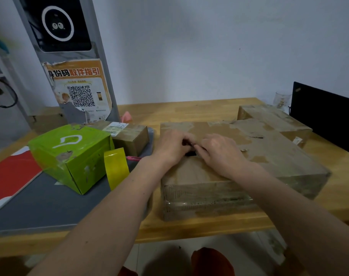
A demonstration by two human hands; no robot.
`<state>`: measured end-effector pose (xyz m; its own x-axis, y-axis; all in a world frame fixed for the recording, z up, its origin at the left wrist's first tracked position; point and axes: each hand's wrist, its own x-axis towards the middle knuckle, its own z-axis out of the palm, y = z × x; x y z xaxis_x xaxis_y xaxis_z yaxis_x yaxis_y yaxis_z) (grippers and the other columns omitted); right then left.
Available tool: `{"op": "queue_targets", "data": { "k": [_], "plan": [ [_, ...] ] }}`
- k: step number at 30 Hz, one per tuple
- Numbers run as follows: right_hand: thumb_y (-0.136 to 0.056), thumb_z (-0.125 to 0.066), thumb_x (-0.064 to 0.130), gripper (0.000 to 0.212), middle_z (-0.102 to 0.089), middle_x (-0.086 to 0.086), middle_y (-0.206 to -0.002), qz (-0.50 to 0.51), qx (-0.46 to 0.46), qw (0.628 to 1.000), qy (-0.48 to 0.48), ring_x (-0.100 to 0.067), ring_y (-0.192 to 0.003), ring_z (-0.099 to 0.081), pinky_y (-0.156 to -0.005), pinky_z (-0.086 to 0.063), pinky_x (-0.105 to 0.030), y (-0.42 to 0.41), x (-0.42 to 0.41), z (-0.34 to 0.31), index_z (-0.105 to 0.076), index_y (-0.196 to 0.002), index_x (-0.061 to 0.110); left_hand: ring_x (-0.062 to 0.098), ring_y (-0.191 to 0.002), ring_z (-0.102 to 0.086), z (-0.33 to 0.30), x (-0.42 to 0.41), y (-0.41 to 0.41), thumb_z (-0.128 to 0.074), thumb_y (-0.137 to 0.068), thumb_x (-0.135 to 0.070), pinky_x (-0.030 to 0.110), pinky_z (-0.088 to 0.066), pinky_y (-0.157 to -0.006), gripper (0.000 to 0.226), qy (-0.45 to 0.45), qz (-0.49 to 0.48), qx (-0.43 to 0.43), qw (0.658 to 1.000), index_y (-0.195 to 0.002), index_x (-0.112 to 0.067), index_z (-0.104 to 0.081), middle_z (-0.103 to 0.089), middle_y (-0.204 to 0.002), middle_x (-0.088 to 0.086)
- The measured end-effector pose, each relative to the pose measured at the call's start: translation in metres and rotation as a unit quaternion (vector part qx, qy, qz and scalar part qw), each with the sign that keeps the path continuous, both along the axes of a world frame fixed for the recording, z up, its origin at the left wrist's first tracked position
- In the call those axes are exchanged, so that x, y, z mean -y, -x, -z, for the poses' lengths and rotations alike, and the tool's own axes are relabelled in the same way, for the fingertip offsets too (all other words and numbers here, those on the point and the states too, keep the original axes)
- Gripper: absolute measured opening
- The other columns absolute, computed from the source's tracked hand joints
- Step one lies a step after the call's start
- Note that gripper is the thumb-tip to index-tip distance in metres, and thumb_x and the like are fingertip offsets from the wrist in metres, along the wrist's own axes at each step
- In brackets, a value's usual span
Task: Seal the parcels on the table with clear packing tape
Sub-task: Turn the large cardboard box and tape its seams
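A large flat cardboard box (219, 176) lies on the wooden table (189, 230) in front of me. Its top is worn, and a dark gap (190, 153) shows in the middle seam. My left hand (170, 146) and my right hand (221, 152) rest on the lid with fingertips meeting at that gap, curled on the flap edges. A roll of yellowish clear packing tape (116, 168) stands on edge left of the box, beside my left forearm. Neither hand touches it. A green box (70, 156), a small brown labelled box (130, 136) and another cardboard box (269, 118) also lie on the table.
A grey mat (40, 206) covers the table's left part, with a red-and-white envelope (10, 178) and a pink cutter (133, 158) on it. A grey kiosk pole with a QR poster (80, 90) stands at the back left. A black screen (325, 114) and a glass (282, 100) are at the right.
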<state>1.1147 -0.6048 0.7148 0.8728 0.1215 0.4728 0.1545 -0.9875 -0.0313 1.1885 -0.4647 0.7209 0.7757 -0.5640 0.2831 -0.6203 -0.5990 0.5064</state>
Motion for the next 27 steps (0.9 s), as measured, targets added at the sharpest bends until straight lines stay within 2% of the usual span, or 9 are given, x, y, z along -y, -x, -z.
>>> {"op": "queue_targets", "data": {
  "k": [3,6,9,12,17,22,27],
  "plan": [
    [-0.098,-0.049,0.038,0.032,-0.050,0.004,-0.083,-0.005,-0.010,1.000,-0.007,-0.015,-0.078,-0.048,-0.063,-0.034,-0.028,0.000,-0.001,0.001,-0.069,-0.096,0.014,0.007,-0.096,-0.065,0.000,-0.006,-0.005,-0.073,-0.088,-0.014,0.034,-0.049,-0.095,0.016,0.019,0.017,-0.008,1.000,-0.094,-0.027,-0.080,-0.076,-0.098,-0.010],
    [-0.093,-0.057,0.046,0.031,-0.057,0.005,-0.089,0.011,-0.026,0.999,-0.031,-0.013,-0.084,-0.050,-0.067,-0.040,-0.028,-0.003,-0.001,0.000,-0.069,-0.104,0.020,0.007,-0.097,-0.066,0.000,-0.012,-0.007,-0.070,-0.090,-0.016,0.029,-0.049,-0.094,0.017,0.014,0.057,-0.003,0.998,-0.101,-0.027,-0.079,-0.076,-0.101,-0.010],
    [-0.094,-0.059,0.038,0.023,-0.053,0.008,-0.089,0.014,-0.027,0.998,-0.056,-0.011,-0.084,-0.048,-0.069,-0.036,-0.026,-0.005,-0.001,0.000,-0.070,-0.104,0.020,0.009,-0.102,-0.065,0.001,-0.016,-0.008,-0.065,-0.094,-0.019,0.027,-0.048,-0.094,0.020,-0.003,0.078,0.010,0.997,-0.109,-0.026,-0.076,-0.075,-0.108,-0.008],
    [-0.097,-0.056,0.034,0.022,-0.042,0.012,-0.080,0.011,-0.044,0.996,-0.081,-0.010,-0.081,-0.042,-0.070,-0.032,-0.026,-0.006,-0.003,-0.001,-0.071,-0.098,0.017,0.014,-0.104,-0.064,0.002,-0.018,-0.007,-0.058,-0.099,-0.020,0.036,-0.048,-0.095,0.023,-0.035,0.082,0.015,0.996,-0.114,-0.023,-0.075,-0.074,-0.112,-0.004],
    [-0.099,-0.052,0.031,0.025,-0.041,0.009,-0.082,0.006,-0.042,0.996,-0.079,-0.010,-0.081,-0.040,-0.069,-0.032,-0.027,-0.006,-0.007,-0.001,-0.071,-0.101,0.014,0.018,-0.110,-0.062,0.000,-0.014,-0.006,-0.057,-0.096,-0.009,0.040,-0.048,-0.097,0.033,-0.068,0.082,0.044,0.993,-0.121,-0.026,-0.071,-0.072,-0.116,-0.003],
    [-0.098,-0.053,0.030,0.027,-0.047,0.006,-0.082,0.004,-0.038,0.996,-0.082,-0.011,-0.079,-0.042,-0.067,-0.033,-0.027,-0.004,-0.007,-0.002,-0.072,-0.096,0.011,0.017,-0.097,-0.066,-0.002,-0.009,-0.008,-0.061,-0.091,-0.005,0.035,-0.050,-0.090,0.032,-0.090,0.069,0.086,0.990,-0.110,-0.026,-0.077,-0.076,-0.102,-0.003],
    [-0.099,-0.052,0.030,0.027,-0.045,0.005,-0.080,-0.005,-0.033,0.997,-0.063,-0.012,-0.078,-0.041,-0.065,-0.034,-0.028,-0.001,-0.008,-0.001,-0.072,-0.097,0.013,0.016,-0.098,-0.066,0.000,-0.009,-0.001,-0.063,-0.090,-0.002,0.030,-0.050,-0.090,0.027,-0.028,0.016,0.113,0.993,-0.101,-0.020,-0.079,-0.076,-0.101,-0.001]
  ]
}}
